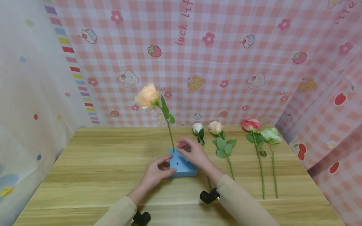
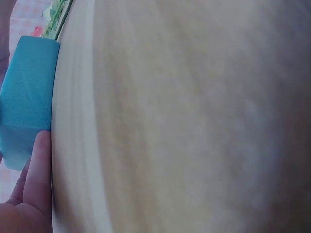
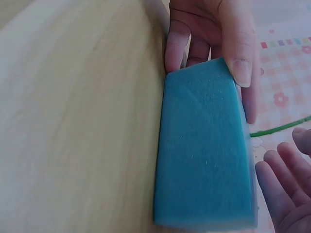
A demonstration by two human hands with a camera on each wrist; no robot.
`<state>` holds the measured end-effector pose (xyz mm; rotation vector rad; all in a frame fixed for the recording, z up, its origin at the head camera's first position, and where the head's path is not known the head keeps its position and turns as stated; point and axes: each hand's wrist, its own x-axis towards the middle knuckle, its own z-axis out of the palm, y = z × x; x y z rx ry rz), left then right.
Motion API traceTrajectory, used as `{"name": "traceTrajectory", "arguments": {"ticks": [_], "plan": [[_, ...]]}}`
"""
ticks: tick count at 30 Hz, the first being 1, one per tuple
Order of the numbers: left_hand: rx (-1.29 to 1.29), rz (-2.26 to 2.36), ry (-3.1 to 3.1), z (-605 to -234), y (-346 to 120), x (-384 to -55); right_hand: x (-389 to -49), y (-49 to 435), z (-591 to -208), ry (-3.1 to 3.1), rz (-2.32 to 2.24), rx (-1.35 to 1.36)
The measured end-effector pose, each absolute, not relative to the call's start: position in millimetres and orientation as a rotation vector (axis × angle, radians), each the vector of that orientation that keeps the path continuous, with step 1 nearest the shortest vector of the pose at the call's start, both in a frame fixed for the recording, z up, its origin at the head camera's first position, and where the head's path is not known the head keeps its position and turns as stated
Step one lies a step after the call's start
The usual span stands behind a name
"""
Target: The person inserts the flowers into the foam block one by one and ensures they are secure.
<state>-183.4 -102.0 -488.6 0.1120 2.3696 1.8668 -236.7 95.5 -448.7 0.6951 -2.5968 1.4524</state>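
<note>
A light blue foam block [image 1: 185, 173] with small holes in its top lies on the table. From it rises a peach rose [image 1: 148, 95], its green stem [image 1: 170, 135] standing in the back left part and leaning left. My left hand [image 1: 155, 172] holds the block's left end; the right wrist view shows the thumb on the top edge and fingers around that end. Over the block's back right part hovers my right hand [image 1: 196, 154], fingers loosely bent, beside the stem and apart from it. The right wrist view also shows these right fingers [image 3: 286, 179] holding nothing.
Right of the block lie a white rose [image 1: 197, 128], a pale peach rose [image 1: 216, 127], a pink rose [image 1: 251, 125] and a pale green flower [image 1: 271, 135] on the wooden table [image 1: 107, 163]. A checked curtain [image 1: 226, 62] hangs behind.
</note>
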Motion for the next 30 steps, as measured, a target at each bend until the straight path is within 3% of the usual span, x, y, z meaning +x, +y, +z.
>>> {"name": "traceTrajectory", "arguments": {"ticks": [24, 30], "plan": [[0.119, 1.854, 2.382, -491, -102, -184, -198, 191, -448, -2.618, 1.719, 0.624], [0.102, 1.842, 2.397, -477, -99, -177, -189, 217, -448, -2.640, 1.791, 0.620]]}}
